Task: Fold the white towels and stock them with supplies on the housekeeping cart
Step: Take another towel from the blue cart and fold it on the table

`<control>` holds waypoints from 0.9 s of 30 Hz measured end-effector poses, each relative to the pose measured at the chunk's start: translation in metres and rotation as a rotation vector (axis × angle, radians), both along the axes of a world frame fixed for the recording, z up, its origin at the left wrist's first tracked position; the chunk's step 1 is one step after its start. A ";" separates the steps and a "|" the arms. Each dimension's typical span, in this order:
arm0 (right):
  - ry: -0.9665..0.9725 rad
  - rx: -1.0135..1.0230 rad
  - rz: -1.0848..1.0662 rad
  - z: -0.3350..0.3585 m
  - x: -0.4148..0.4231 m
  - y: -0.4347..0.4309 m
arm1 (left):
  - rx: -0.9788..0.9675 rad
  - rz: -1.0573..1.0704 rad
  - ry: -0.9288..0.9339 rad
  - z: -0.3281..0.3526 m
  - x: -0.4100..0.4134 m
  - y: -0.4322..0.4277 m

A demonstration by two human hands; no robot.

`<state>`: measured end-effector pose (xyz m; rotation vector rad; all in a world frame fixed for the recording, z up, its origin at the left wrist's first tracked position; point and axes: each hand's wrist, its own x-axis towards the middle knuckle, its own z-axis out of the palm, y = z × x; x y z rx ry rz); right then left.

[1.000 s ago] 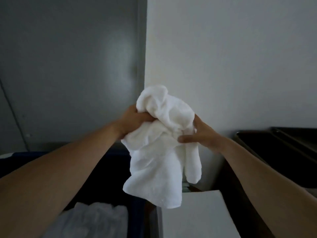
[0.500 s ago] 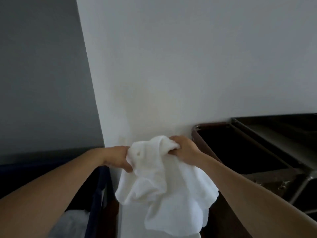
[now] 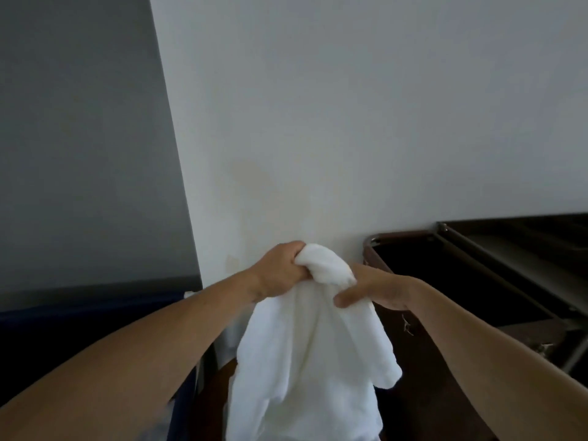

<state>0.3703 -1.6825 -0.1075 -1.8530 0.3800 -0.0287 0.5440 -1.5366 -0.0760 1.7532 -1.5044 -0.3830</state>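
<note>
The white towel (image 3: 305,361) now hangs longer, less bunched than before. The left hand (image 3: 280,272) clenches its top fold, the right hand (image 3: 375,288) pinches the cloth just beside, in the air left of the dark cart (image 3: 413,234). It seems light, soft and limp; corners are the best hold.

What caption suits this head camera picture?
A white towel hangs gripped at its top by the left hand and right hand, beside a dark cart.

Dim, flat light; soft overall focus, wide-angle bending at the edges.
</note>
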 end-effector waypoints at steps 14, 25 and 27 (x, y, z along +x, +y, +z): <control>0.207 0.317 -0.348 -0.001 0.018 0.000 | -0.149 0.029 0.072 0.031 0.020 0.022; -0.340 -0.203 -0.605 0.035 0.032 0.010 | 0.704 -0.185 0.030 -0.021 0.030 0.036; -0.366 -0.184 -0.497 0.043 0.032 0.022 | 0.568 -0.094 0.001 -0.014 0.035 0.029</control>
